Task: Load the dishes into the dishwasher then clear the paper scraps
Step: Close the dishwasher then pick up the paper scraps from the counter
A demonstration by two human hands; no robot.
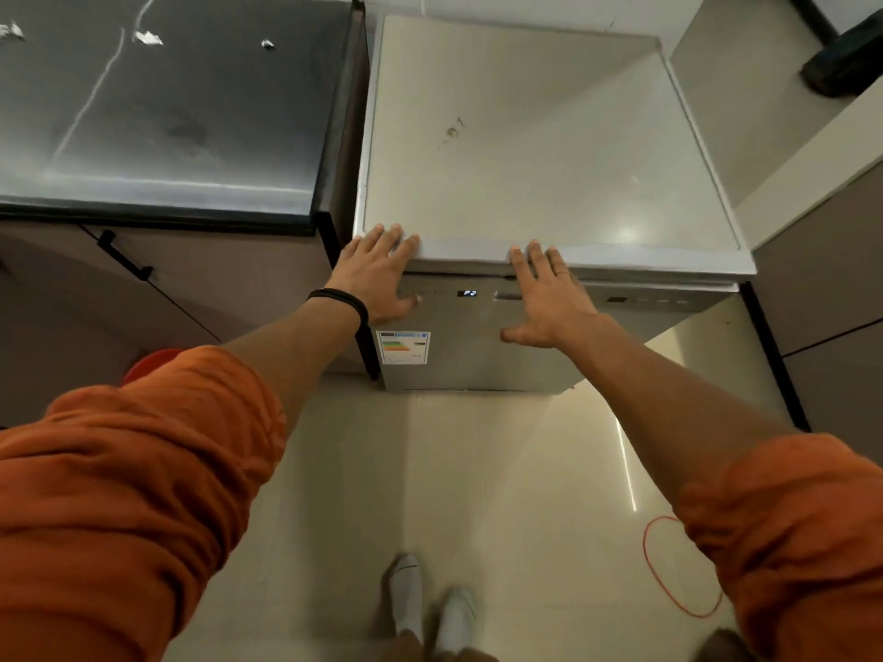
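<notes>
A silver dishwasher (525, 150) stands in front of me with its door shut; a small display on the front panel reads P2. My left hand (377, 274) lies flat on the upper left of the door, its fingertips reaching the top edge. My right hand (544, 298) presses flat against the door's upper middle, fingers straight and spread. Three white paper scraps (148, 37) lie on the dark countertop (191, 136) at the far left. No dishes are in view.
A cabinet with a black handle (124, 255) sits under the countertop. An energy label (403, 347) is stuck on the dishwasher door. A red cord (669, 585) loops on the tiled floor at the right. My feet in white socks (430, 599) stand below.
</notes>
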